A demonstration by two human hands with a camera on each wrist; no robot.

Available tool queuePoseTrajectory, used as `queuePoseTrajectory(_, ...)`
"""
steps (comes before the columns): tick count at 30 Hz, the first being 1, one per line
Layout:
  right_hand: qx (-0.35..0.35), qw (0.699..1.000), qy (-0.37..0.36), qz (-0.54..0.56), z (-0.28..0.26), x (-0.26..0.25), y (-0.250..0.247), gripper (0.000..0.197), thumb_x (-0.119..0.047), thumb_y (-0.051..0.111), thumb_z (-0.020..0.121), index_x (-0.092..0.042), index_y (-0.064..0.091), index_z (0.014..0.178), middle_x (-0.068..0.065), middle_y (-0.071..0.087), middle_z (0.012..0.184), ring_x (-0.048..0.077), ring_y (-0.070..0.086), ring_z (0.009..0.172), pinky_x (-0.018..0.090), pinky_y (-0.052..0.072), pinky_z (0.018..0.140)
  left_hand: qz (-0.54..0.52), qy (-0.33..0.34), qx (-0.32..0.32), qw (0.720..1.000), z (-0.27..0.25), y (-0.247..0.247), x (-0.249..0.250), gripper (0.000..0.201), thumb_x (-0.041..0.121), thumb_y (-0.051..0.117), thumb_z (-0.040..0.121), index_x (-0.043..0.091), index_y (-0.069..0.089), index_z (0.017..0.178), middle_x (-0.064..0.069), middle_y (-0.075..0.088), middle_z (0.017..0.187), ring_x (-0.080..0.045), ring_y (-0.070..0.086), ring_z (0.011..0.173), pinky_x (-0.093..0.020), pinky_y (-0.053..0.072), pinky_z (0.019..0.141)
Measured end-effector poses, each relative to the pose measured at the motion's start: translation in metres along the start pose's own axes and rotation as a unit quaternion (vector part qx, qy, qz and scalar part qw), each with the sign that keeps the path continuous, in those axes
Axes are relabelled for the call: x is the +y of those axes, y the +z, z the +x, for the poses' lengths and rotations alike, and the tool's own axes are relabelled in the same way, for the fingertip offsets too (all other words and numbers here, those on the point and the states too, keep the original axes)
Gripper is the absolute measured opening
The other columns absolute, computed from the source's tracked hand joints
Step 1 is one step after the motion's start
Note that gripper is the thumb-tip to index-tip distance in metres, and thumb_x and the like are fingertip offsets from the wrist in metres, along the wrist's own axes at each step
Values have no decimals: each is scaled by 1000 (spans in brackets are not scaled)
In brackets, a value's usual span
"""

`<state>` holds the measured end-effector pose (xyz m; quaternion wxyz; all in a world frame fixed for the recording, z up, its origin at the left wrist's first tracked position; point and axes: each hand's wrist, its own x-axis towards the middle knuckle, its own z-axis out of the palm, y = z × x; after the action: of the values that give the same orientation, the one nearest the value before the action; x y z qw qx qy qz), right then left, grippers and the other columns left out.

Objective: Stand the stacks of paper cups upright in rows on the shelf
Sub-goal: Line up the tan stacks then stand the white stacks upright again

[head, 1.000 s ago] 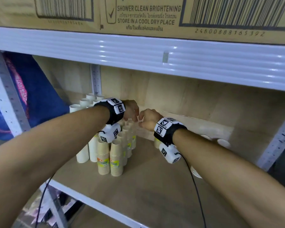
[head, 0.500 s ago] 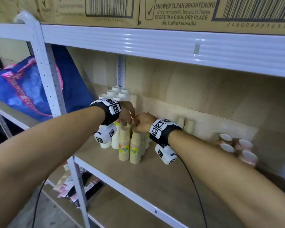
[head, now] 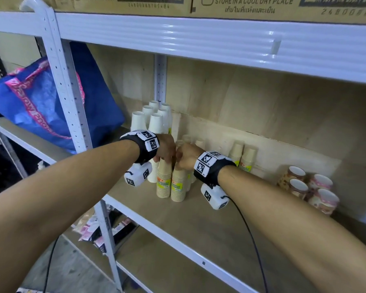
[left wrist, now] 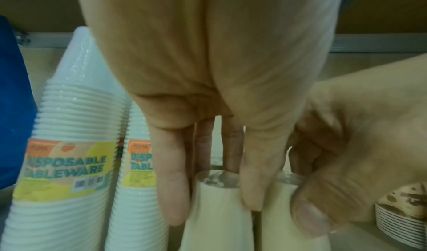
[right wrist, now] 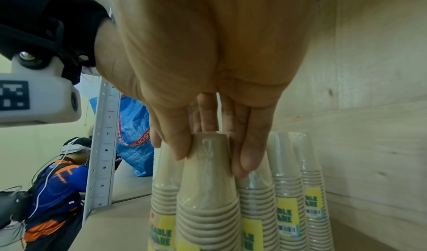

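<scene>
On the shelf (head: 209, 233), the white cup stacks (head: 154, 121) stand at the back left. Brown cup stacks (head: 171, 182) stand just right of and before them. Patterned cup stacks (head: 311, 187) lie far right, two more brown stacks (head: 242, 156) between.

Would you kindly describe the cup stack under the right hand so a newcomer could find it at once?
Start at the wooden shelf beneath the white beam. At its left stand white stacks, with rows of tan stacks beside them. The one meant is the front tan stack in the right-hand row, nearest the shelf edge: alone among them, its top is pinched by the right hand.
</scene>
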<state>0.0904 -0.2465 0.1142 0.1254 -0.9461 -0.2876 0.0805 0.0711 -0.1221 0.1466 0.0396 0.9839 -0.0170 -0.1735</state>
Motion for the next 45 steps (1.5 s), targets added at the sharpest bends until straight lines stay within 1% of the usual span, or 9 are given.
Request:
queuePoseTrajectory(6,-2,1000,-10,-1,-3,0,-3,30,-22,79,73,-12,61,94,3,63,85,20,61,77,22,40,52,-25,-8,4,1000,-3,-1,-2,36,16,74,80,14,67,115,-7,71,97,-23,73,76,-28,59,62)
queuePoseTrajectory(13,-11,1000,-16,-6,-16,3,-17,23,-21,79,73,-13,62,85,1,60,80,20,60,78,24,43,59,20,7,2,1000,-3,-12,13,33,18,73,81,10,70,112,-4,70,92,-15,66,67,-20,52,53)
queuePoseTrajectory(16,-22,1000,-10,-9,-27,9,-29,23,-18,78,76,-6,70,95,6,66,88,21,64,78,29,53,65,23,20,0,1000,0,-20,24,36,17,74,79,4,70,112,-13,73,98,-17,66,67,-22,53,57)
queuePoseTrajectory(19,-24,1000,8,3,-32,23,-39,20,-18,79,75,-11,67,89,6,67,90,19,64,74,30,56,65,-8,28,-24,999,3,-29,42,38,8,72,82,-3,65,117,-15,65,92,-15,62,58,-22,56,54)
queuePoseTrajectory(22,-28,999,37,12,-39,40,-50,26,-18,80,73,-11,67,94,8,66,96,23,66,84,36,60,76,-15,55,-11,998,7,-37,59,35,10,72,82,-2,67,115,-10,61,88,-12,56,55,-19,52,51)
queuePoseTrajectory(29,7,994,108,16,-59,88,-72,46,-22,82,69,-11,63,108,6,63,99,21,63,80,36,59,75,-60,95,-3,994,18,-45,103,33,5,74,81,-2,67,112,-2,58,71,-7,55,48,-16,45,43)
queuePoseTrajectory(33,39,988,151,5,-72,115,-83,37,-18,81,71,-8,66,104,8,66,97,22,62,77,26,50,61,-63,115,28,991,31,-46,125,32,4,75,79,4,71,110,-1,61,80,-11,57,63,-20,49,52)
queuePoseTrajectory(37,58,980,192,-8,-80,139,-91,35,-17,80,73,-6,67,103,12,69,104,25,66,88,29,51,68,-50,130,66,988,43,-47,143,28,5,74,79,5,72,107,-2,62,87,-17,57,72,-21,47,55)
queuePoseTrajectory(45,66,968,240,-27,-81,183,-95,30,-13,78,75,0,70,102,13,70,106,22,64,85,26,47,69,-41,151,91,984,72,-44,167,33,8,73,82,10,69,115,-5,59,116,-18,56,92,-28,49,76)
